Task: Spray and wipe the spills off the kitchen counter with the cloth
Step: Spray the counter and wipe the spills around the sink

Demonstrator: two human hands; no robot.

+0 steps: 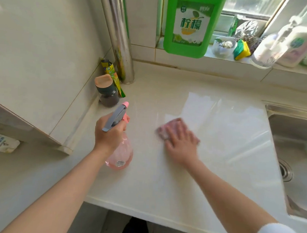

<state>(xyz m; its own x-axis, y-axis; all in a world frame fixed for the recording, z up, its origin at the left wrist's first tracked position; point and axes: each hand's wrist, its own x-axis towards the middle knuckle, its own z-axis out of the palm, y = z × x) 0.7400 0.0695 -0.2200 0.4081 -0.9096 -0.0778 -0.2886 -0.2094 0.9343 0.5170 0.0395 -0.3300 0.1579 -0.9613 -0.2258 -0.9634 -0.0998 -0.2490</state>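
Observation:
My left hand (108,133) grips the neck of a pink see-through spray bottle (120,155) with a grey trigger head, nozzle aimed away from me, its base just above or on the white counter (219,137). My right hand (180,141) lies flat, fingers spread, pressing a pinkish cloth (164,128) onto the counter's middle. The cloth shows past my fingertips and is blurred. The counter around it looks glossy. No distinct spill stands out.
A steel sink (296,156) lies to the right. A steel pipe (118,34), a dark jar with a peach lid (106,90) and a snack packet (114,75) crowd the back left corner. A green detergent jug (189,23), sponge (241,49) and bottles line the windowsill.

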